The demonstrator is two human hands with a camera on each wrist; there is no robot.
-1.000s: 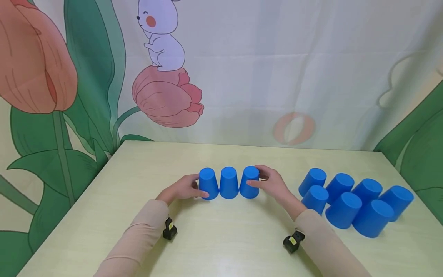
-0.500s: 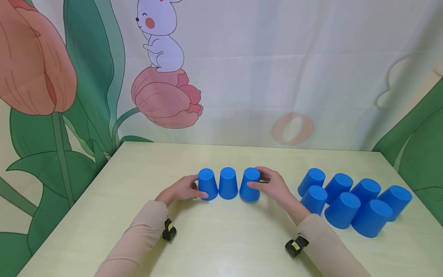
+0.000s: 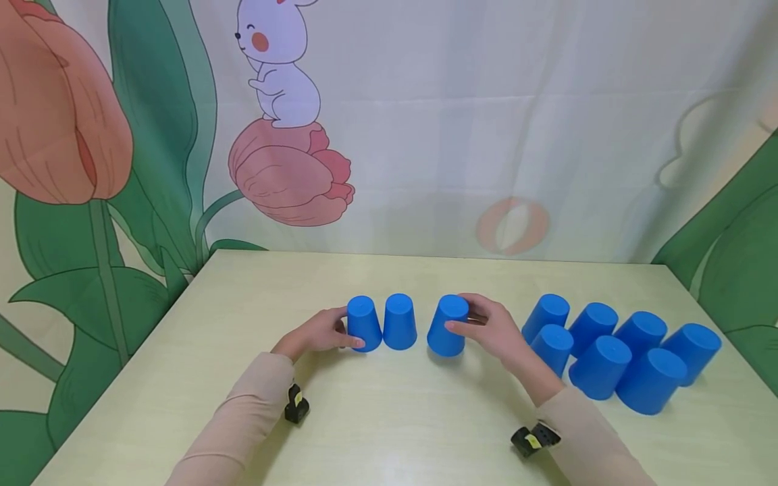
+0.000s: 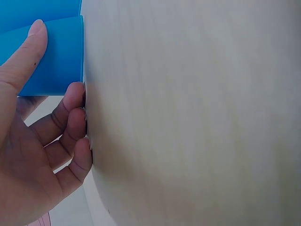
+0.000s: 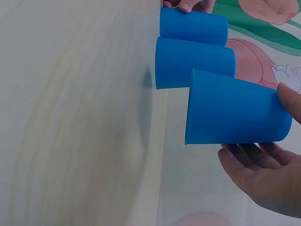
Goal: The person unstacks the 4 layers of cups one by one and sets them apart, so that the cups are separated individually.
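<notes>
Three blue cups stand mouth-down near the table's middle in the head view. My left hand (image 3: 317,331) holds the left cup (image 3: 363,322), thumb on its near side and fingers round the outer side. Right beside that one is the middle cup (image 3: 399,324), which neither hand touches. My right hand (image 3: 500,332) grips the right cup (image 3: 446,329) between thumb and fingers. In the right wrist view this gripped cup (image 5: 235,110) hangs a little above the tabletop, its rim off the surface. The left wrist view shows my thumb (image 4: 29,52) pressed on the left cup (image 4: 61,59).
To the right, several more upside-down blue cups (image 3: 602,368) stand close together in two rows, near my right forearm. A pale wooden table (image 3: 389,418) carries everything. Behind its far edge hangs a printed curtain (image 3: 425,135). Each wrist bears a small black camera (image 3: 296,403).
My right hand has lifted the right cup slightly and drawn it to the right, widening the gap to the middle cup. The left hand stays on its cup.
</notes>
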